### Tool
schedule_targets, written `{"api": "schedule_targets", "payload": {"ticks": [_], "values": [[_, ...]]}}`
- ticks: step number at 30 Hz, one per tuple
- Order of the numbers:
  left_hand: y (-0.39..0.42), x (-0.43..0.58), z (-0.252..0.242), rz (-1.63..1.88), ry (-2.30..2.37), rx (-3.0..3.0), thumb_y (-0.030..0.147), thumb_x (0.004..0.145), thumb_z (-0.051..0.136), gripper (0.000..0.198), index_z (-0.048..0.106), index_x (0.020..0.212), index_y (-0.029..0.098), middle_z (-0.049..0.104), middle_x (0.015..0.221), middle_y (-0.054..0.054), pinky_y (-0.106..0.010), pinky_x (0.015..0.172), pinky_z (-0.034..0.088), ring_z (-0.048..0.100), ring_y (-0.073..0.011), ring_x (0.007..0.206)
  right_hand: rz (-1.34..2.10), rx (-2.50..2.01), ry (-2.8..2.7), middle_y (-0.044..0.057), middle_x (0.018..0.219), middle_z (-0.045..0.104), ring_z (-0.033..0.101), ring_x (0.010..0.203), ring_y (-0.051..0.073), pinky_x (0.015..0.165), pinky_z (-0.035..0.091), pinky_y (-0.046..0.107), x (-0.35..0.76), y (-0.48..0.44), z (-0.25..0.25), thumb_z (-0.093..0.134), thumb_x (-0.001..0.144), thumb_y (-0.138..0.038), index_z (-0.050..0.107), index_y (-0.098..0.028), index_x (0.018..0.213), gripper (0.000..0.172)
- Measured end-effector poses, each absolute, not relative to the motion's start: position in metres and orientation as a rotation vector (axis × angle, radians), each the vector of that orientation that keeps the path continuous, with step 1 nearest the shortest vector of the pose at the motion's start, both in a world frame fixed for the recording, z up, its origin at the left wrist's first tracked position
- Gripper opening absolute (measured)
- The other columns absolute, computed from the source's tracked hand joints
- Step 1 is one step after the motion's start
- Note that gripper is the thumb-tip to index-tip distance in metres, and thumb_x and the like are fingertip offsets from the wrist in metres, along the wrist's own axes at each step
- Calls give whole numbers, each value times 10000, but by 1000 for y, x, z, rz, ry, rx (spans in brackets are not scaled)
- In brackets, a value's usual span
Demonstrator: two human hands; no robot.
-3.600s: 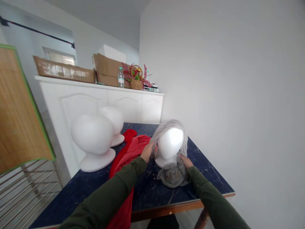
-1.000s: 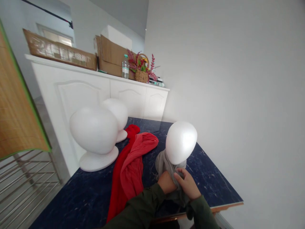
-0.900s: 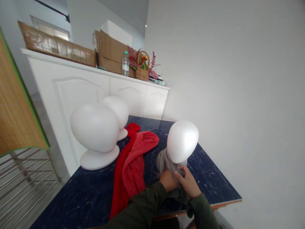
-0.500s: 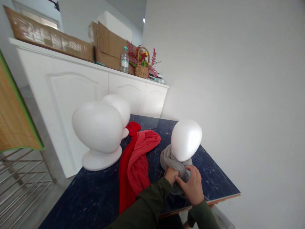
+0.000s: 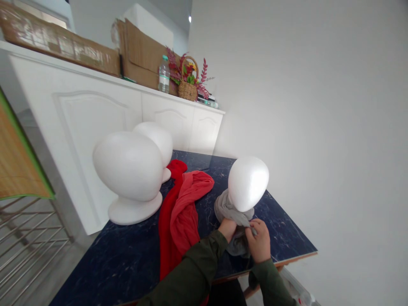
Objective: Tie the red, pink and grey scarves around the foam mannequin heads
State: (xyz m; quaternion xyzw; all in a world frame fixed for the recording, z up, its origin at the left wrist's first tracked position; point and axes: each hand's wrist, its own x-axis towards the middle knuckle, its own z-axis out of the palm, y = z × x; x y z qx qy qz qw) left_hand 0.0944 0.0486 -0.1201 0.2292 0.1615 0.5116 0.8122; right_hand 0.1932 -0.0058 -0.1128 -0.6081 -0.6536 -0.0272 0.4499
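A white mannequin head (image 5: 247,182) stands near the right side of the dark blue marbled table (image 5: 127,255). A grey scarf (image 5: 227,207) is wrapped around its neck, and part of the cloth hangs down in front. My right hand (image 5: 259,241) pinches a fold of the scarf below the chin. My left hand (image 5: 228,229) is at the scarf's front left, its fingers mostly tucked into or behind the cloth. To the left lie a coral scarf (image 5: 186,212) and a bright red scarf (image 5: 167,229), stretched lengthwise side by side.
Two more white mannequin heads (image 5: 129,165) stand at the table's left. Behind is a white cabinet (image 5: 95,106) carrying cardboard boxes (image 5: 145,51), a water bottle (image 5: 164,76) and a flower basket (image 5: 188,90). A metal rack (image 5: 32,238) is at the left; a wall rises at right.
My right hand has gone from fingers spread over the scarf to pinching a fold of it. My left hand has shifted slightly. The whole view has moved a little.
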Motion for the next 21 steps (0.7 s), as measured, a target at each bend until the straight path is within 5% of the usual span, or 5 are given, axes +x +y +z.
{"api": "schedule_targets", "payload": {"ticks": [3, 10, 21], "values": [[52, 86, -112, 1066, 407, 374, 138, 686, 539, 251, 567, 935, 116, 656, 789, -76, -314, 755, 465, 604, -193, 808, 41, -1479, -1345, 75, 839, 546, 493, 842, 212, 777, 382, 344, 203, -4, -113, 498, 677, -289, 557, -174, 662, 130], [66, 51, -99, 969, 423, 240, 128, 682, 503, 127, 580, 771, 81, 609, 601, -51, -321, 683, 477, 602, -178, 615, 1043, -1145, -593, 13, 687, 601, 580, 663, 146, 623, 482, 279, 239, 36, -120, 399, 677, -222, 485, -191, 695, 94], [87, 17, -95, 1397, 479, 108, 174, 739, 466, 108, 548, 677, 139, 519, 518, 32, -232, 568, 462, 532, -98, 495, 900, -1424, -636, -24, 461, 513, 519, 453, 143, 437, 433, 262, 288, 91, -139, 428, 664, -246, 444, -196, 574, 104]]}}
